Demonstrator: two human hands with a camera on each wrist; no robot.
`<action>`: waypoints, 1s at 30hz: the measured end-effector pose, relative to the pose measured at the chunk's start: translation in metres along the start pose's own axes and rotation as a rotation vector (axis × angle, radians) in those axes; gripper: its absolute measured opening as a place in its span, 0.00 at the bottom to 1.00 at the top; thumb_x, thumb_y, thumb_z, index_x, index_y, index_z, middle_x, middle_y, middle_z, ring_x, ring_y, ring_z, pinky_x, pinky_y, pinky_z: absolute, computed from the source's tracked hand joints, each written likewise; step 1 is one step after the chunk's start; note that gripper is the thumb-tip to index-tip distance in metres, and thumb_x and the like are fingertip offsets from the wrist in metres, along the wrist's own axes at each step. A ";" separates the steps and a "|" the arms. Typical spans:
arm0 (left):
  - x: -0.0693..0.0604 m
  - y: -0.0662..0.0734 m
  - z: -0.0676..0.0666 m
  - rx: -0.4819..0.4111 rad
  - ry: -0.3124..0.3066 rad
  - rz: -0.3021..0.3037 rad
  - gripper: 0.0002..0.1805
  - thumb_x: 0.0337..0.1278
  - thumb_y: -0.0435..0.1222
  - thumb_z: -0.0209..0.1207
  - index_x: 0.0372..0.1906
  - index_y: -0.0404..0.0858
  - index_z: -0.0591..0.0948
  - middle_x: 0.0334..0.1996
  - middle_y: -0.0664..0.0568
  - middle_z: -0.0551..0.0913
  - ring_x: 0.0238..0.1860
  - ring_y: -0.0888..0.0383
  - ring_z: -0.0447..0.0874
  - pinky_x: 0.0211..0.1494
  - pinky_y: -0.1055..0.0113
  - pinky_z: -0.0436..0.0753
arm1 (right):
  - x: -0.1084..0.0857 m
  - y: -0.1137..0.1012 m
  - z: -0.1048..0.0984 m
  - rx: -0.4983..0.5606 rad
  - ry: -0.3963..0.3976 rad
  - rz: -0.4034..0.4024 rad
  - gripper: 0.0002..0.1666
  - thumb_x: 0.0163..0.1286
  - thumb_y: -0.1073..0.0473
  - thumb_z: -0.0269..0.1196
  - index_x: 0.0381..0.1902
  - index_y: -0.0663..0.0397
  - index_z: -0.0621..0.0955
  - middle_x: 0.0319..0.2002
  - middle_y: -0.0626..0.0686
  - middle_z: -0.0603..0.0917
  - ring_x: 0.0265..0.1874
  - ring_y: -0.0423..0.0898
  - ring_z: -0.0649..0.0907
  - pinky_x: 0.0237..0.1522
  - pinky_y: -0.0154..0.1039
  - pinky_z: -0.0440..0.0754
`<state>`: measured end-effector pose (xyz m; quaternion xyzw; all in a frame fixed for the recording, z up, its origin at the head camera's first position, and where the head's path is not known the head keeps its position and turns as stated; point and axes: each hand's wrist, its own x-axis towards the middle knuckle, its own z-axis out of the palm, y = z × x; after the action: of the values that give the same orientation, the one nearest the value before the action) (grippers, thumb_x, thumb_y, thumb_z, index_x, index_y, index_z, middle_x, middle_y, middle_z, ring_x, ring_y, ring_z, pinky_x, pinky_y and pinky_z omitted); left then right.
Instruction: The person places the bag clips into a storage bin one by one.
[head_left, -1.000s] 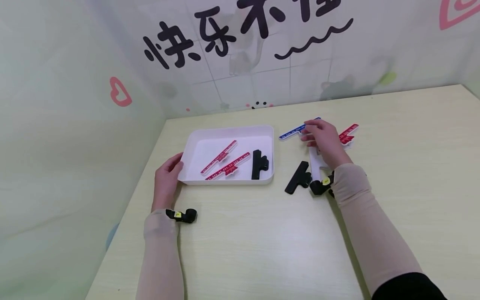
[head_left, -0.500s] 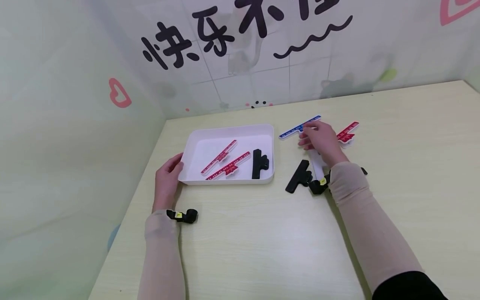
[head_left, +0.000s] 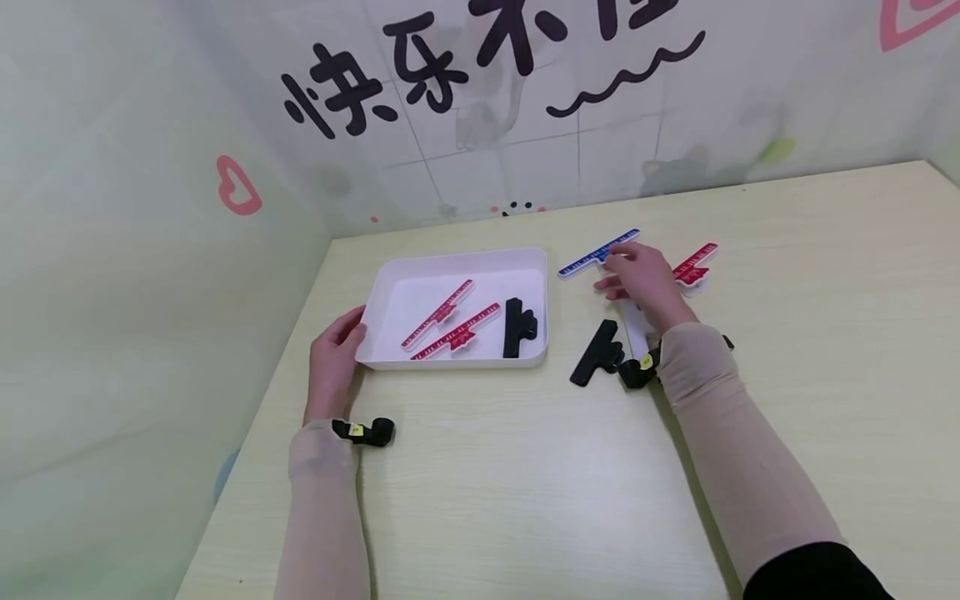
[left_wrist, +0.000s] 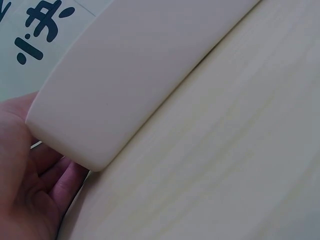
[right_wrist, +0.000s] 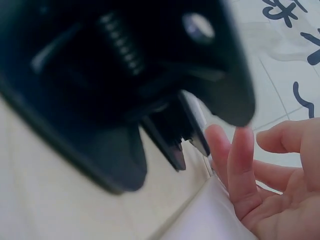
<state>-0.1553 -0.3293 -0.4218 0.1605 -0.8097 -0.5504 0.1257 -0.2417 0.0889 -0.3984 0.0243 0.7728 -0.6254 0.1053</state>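
Observation:
My left hand [head_left: 333,358] grips the left edge of a white tray [head_left: 450,364]. In the left wrist view its fingers [left_wrist: 65,180] lie under the tray's corner [left_wrist: 100,115]. Two red ruler-edged clips [head_left: 442,317] and a black clip [head_left: 514,329] lie in the tray. My right hand [head_left: 645,283] is over the table, its fingertips at a blue ruler-edged clip [head_left: 588,262]. In the right wrist view the hand's fingers [right_wrist: 242,165] are loosely bent and apart, with nothing visible between them. A blurred black clip [right_wrist: 75,100] fills much of that view.
Another black clip [head_left: 597,354] lies on the table left of the right wrist. A white piece [head_left: 633,325] is partly hidden under the right hand. A red clip [head_left: 693,267] lies right of it. The printed wall cloth [head_left: 510,167] rises behind the table.
The right hand has shifted slightly left, its fingers a little more spread. The blue clip has moved very slightly at its far end. The left hand and tray stay put.

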 end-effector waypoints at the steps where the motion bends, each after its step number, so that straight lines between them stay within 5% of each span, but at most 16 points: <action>1: 0.000 0.000 0.000 -0.002 -0.001 -0.001 0.19 0.56 0.50 0.54 0.54 0.58 0.74 0.55 0.61 0.71 0.56 0.63 0.65 0.57 0.65 0.68 | 0.000 0.000 0.000 0.004 -0.004 0.002 0.27 0.70 0.53 0.48 0.65 0.54 0.62 0.56 0.55 0.71 0.39 0.47 0.81 0.34 0.34 0.80; 18: 0.001 -0.002 0.001 -0.023 -0.001 0.007 0.18 0.56 0.49 0.54 0.54 0.57 0.75 0.54 0.61 0.72 0.55 0.64 0.66 0.56 0.66 0.69 | 0.001 0.004 -0.002 0.034 0.019 0.016 0.24 0.69 0.54 0.50 0.59 0.58 0.68 0.48 0.57 0.77 0.36 0.45 0.81 0.32 0.32 0.79; 30: 0.002 -0.003 0.001 -0.028 -0.006 0.006 0.19 0.56 0.49 0.54 0.54 0.57 0.75 0.55 0.60 0.72 0.55 0.63 0.66 0.57 0.66 0.69 | 0.000 0.002 -0.001 -0.041 -0.033 0.031 0.24 0.70 0.50 0.48 0.60 0.53 0.68 0.46 0.54 0.78 0.34 0.49 0.80 0.35 0.35 0.79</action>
<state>-0.1569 -0.3299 -0.4246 0.1546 -0.8028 -0.5617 0.1272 -0.2416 0.0900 -0.4001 0.0239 0.7830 -0.6082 0.1281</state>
